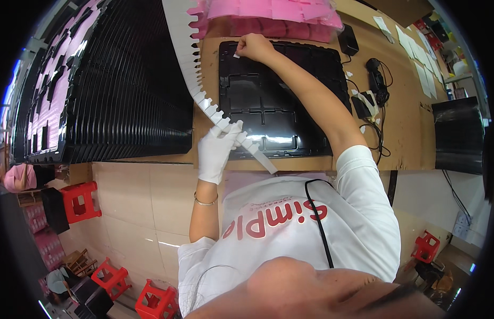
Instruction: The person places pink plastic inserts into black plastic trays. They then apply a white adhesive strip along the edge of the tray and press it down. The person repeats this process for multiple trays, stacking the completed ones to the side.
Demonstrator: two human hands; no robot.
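My left hand (pixel 217 151), in a white glove, is closed on a long white paper strip (pixel 187 61) with a notched edge, seemingly a strip of labels. The strip runs from the far edge down past my fingers, and its loose end hangs over the near left edge of a black plastic tray (pixel 271 103). Over the tray's far left corner, my bare right hand (pixel 256 49) pinches a small white piece (pixel 236 55), probably a label. Whether that piece touches the tray I cannot tell. Shallow moulded recesses shape the tray.
A tall stack of black trays (pixel 130 90) stands at the left. Pink packing pieces (pixel 273 18) lie beyond the tray. At right are a black box (pixel 348 40), cables (pixel 382 87) and papers (pixel 417 56) on the brown table (pixel 406 127). Red stools (pixel 81 202) stand behind me.
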